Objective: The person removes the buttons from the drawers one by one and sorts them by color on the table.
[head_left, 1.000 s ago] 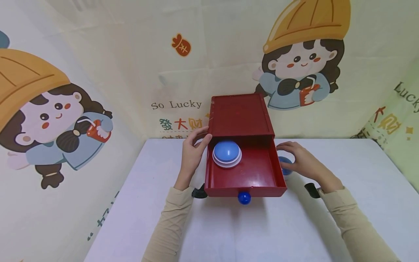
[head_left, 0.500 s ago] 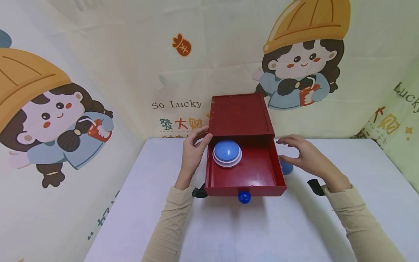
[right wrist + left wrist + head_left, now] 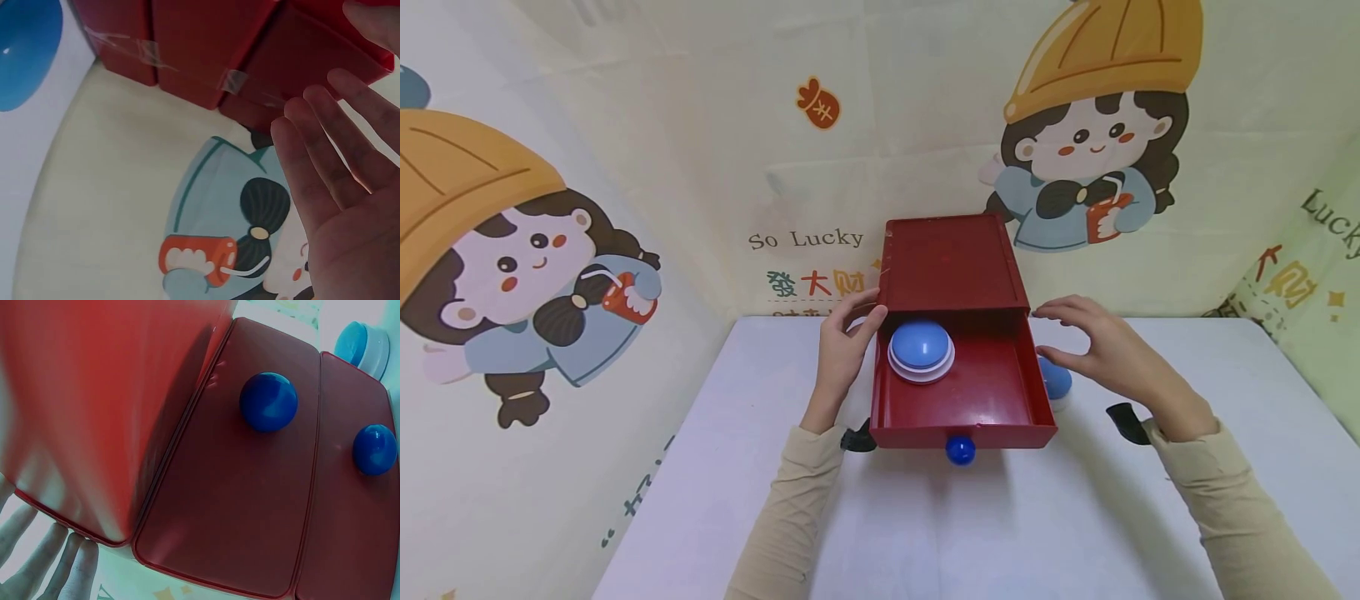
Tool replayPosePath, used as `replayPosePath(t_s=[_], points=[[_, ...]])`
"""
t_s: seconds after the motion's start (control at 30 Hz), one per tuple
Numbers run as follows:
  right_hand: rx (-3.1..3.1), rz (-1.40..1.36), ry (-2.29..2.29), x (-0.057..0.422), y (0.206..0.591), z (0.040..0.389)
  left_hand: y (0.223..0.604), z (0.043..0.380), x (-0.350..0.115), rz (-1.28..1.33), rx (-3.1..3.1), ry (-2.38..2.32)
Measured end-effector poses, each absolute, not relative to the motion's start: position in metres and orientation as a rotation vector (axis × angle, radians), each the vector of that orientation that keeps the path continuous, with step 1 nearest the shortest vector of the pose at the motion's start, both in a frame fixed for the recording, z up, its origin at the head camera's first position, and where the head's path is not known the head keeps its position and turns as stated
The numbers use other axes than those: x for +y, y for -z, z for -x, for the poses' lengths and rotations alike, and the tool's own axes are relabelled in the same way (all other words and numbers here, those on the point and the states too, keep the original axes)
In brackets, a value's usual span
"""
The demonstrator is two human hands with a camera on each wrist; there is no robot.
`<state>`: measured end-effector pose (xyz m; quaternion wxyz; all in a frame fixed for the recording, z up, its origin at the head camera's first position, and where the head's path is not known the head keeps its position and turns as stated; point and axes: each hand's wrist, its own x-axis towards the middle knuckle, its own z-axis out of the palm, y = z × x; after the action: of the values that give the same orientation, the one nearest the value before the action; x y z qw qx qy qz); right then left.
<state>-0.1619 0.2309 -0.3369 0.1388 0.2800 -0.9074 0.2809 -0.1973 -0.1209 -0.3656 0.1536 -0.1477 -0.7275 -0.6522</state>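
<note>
Drawer (image 3: pixel 992 392), red, topmost in a red cabinet (image 3: pixel 951 267), standing out toward the person; blue knob (image 3: pixel 961 450) on its front. Button (image 3: pixel 920 346), blue on white base: inside, rear left. Left hand (image 3: pixel 842 350): at the cabinet's left side, gripping nothing; the left wrist view shows its fingers straight at the red edge. Right hand (image 3: pixel 1105 346): near the cabinet's right side, thumb and fingers apart, holding nothing; contact, I cannot tell. Second button (image 3: pixel 1056 379), blue: on the white table (image 3: pixel 715 517), right of the drawer, partly hidden from the head; white base plainer from the left wrist. Lower drawers (image 3: pixel 225 487), two, blue-knobbed: left wrist only. Tape (image 3: pixel 235 81), clear, across the cabinet's seams: right wrist only. Backdrop (image 3: pixel 925 125), pale, printed with cartoon figures.
</note>
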Motion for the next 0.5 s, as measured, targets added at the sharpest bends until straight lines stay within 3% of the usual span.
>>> replayPosePath(t_s=[0.5], points=[[-2.603, -0.771, -0.786, 0.222, 0.312, 0.152, 0.366, 0.198, -0.121, 0.451, -2.062, 1.857]])
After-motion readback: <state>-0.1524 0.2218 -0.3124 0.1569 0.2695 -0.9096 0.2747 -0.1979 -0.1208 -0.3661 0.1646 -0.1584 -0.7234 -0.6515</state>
